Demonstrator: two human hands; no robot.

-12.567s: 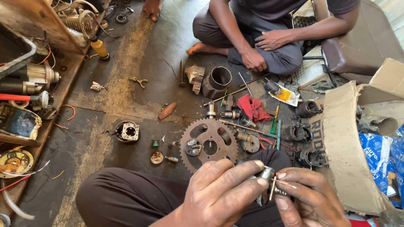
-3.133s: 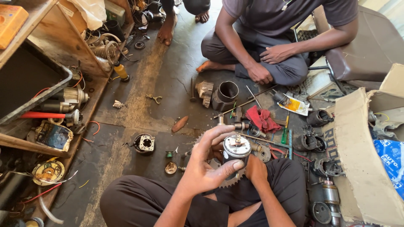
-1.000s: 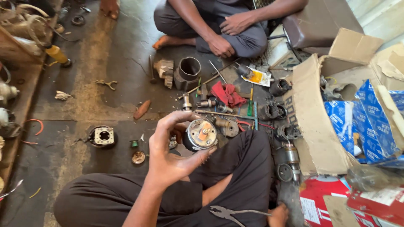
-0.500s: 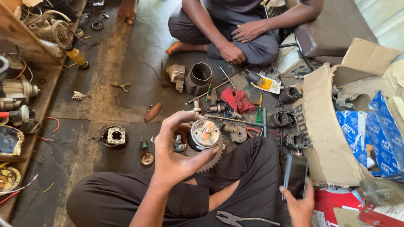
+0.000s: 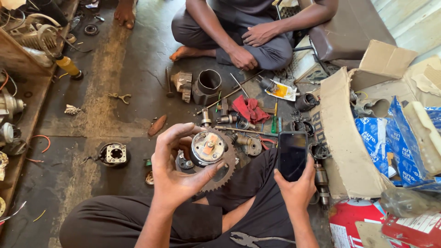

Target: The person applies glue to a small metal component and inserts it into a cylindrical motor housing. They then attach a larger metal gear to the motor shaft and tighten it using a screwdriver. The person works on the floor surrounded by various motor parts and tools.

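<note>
One round motor part (image 5: 207, 148) sits clasped in the left hand (image 5: 177, 172), fingers curled around its rim. One dark phone (image 5: 292, 155) is gripped upright by the right hand (image 5: 296, 189).

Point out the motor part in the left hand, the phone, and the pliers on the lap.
Motor part (image 5: 207, 148): head view, on its round end face.
Phone (image 5: 292, 155): head view, middle of the dark screen.
Pliers (image 5: 245, 239): head view, on the jaws end, lying on the trousers.

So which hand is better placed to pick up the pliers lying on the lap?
Probably the left hand, though both are busy: it holds the round motor part, the right hand grips a phone; pliers lie between them.
</note>
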